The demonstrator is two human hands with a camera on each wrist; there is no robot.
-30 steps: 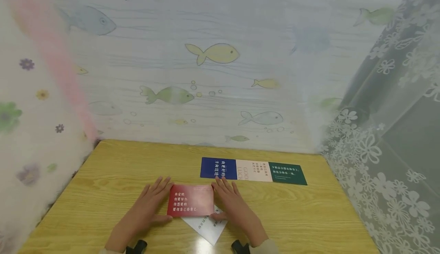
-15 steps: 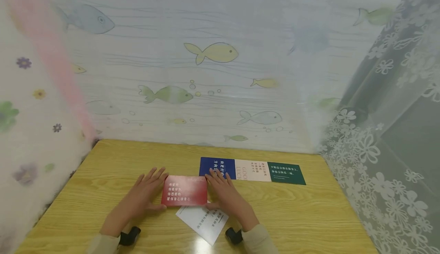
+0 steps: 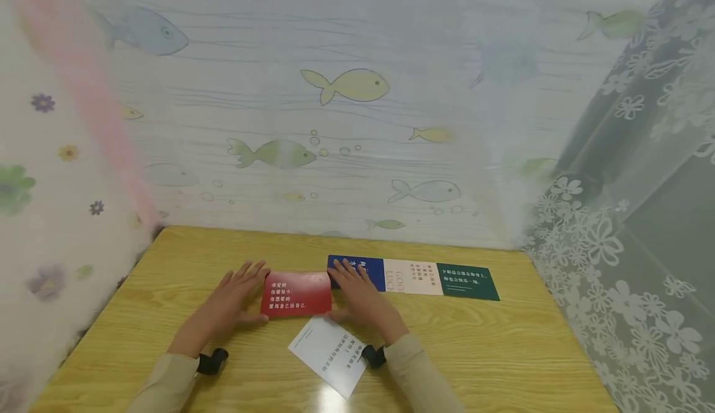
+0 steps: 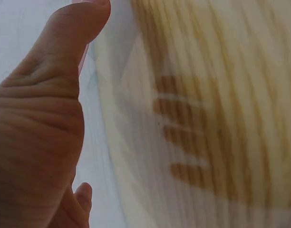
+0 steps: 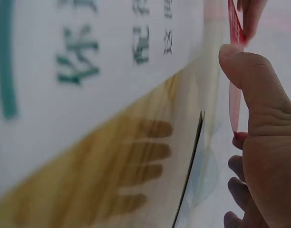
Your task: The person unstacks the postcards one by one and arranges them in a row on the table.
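Note:
A red card [image 3: 296, 294] with white printed characters is held level between both hands. My left hand [image 3: 220, 307] pinches its left side, thumb at the near corner and fingers at the far one. On the right side my right hand [image 3: 365, 304] grips it the same way, its fingertips over part of the blue card [image 3: 376, 275]. The right wrist view shows the red card [image 5: 235, 107] edge-on, lifted off the tabletop. Lying askew below it is a white card [image 3: 329, 354] with dark characters. In the left wrist view, the thumb and palm hide most of the red card.
A cream card [image 3: 413, 276] and a green card [image 3: 469, 282] continue the row to the right of the blue one. The wooden table [image 3: 184, 264] is glossy and reflects the hands. Behind it hangs a fish-patterned cloth [image 3: 346, 152]; lace curtain [image 3: 603, 264] borders the right.
Both hands have carried the red card away from the body and slightly left. The white card, partly covered before, now shows almost whole; my right fingers have come over the blue card.

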